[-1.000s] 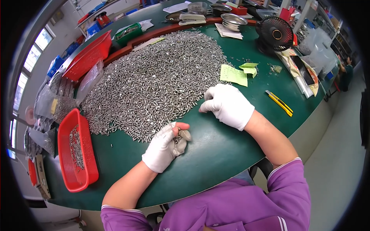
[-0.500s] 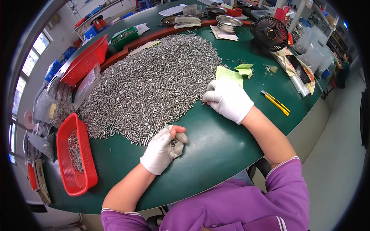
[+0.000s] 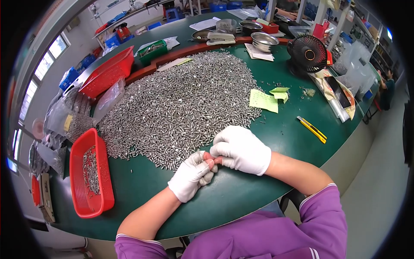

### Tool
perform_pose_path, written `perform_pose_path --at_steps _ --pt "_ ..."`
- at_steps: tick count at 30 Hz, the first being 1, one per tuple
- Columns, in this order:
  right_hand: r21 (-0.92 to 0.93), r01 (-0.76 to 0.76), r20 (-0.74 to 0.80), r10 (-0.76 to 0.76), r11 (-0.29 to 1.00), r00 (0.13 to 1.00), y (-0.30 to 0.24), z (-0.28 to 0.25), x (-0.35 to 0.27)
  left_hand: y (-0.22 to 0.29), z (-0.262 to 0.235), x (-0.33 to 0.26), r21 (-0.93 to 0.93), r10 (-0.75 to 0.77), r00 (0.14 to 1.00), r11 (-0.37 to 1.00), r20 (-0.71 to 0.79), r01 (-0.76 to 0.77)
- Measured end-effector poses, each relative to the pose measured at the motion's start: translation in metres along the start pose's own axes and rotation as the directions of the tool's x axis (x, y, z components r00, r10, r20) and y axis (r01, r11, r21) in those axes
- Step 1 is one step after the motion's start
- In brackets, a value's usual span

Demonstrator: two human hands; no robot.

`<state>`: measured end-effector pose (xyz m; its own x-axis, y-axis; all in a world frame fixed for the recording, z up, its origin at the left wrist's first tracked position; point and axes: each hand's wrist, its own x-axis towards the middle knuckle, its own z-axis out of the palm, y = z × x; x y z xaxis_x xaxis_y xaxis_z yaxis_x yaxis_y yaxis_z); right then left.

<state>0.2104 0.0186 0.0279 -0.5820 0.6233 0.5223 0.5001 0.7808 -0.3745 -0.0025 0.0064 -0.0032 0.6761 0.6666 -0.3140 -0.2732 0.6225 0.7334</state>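
Both hands wear white gloves with some bare fingertips, and they meet at the near edge of a wide heap of small metal pins (image 3: 172, 103). My left hand (image 3: 192, 175) is curled closed, with thumb and fingers bent inward; what lies inside it is hidden now. Against its fingertips, my right hand (image 3: 241, 151) pinches with thumb and forefinger. Anything between those fingertips is too small or too covered to make out. At the left stands a red perforated basket (image 3: 108, 190) with more of the metal pins on its bottom.
A yellow utility knife (image 3: 312, 129) lies on the green table (image 3: 241, 207) at the right. Beyond the heap are yellow-green paper slips (image 3: 264, 101), a black fan (image 3: 307, 53), a phone (image 3: 337, 92), steel bowls (image 3: 264, 41) and another red basket (image 3: 108, 71). Filled plastic bags (image 3: 54, 155) sit far left.
My right hand has come from the heap's right edge, near the paper slips, leftward and nearer to meet my left hand. The left hand's fingers, which showed small metal pins, are now turned and covered.
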Motion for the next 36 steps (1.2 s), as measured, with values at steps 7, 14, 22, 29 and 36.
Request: perform_pose_path --at_steps 7,14,22,29,36 --pt "0.039 0.027 -0.047 -0.025 0.999 0.999 0.004 0.008 -0.004 0.001 -0.001 -0.001 -0.012 -0.035 0.999 0.999 -0.035 0.034" --pt "-0.197 -0.168 -0.125 0.145 0.966 0.982 0.026 -0.002 -0.004 0.004 -0.004 -0.001 -0.041 -0.034 0.999 0.999 -0.01 0.033" --pt "-0.303 -0.157 0.138 0.207 0.94 0.969 0.048 -0.004 0.012 0.001 -0.005 0.004 -0.07 0.067 0.997 0.995 0.036 -0.065" --pt "-0.203 -0.186 0.212 0.228 0.961 0.95 0.038 0.002 0.009 0.002 -0.011 0.001 -0.132 -0.003 1.0 0.991 0.031 0.007" --pt "-0.201 -0.191 0.107 0.216 0.961 0.971 0.046 -0.028 0.005 0.006 -0.02 0.002 -0.287 -0.063 0.994 0.954 0.089 0.086"
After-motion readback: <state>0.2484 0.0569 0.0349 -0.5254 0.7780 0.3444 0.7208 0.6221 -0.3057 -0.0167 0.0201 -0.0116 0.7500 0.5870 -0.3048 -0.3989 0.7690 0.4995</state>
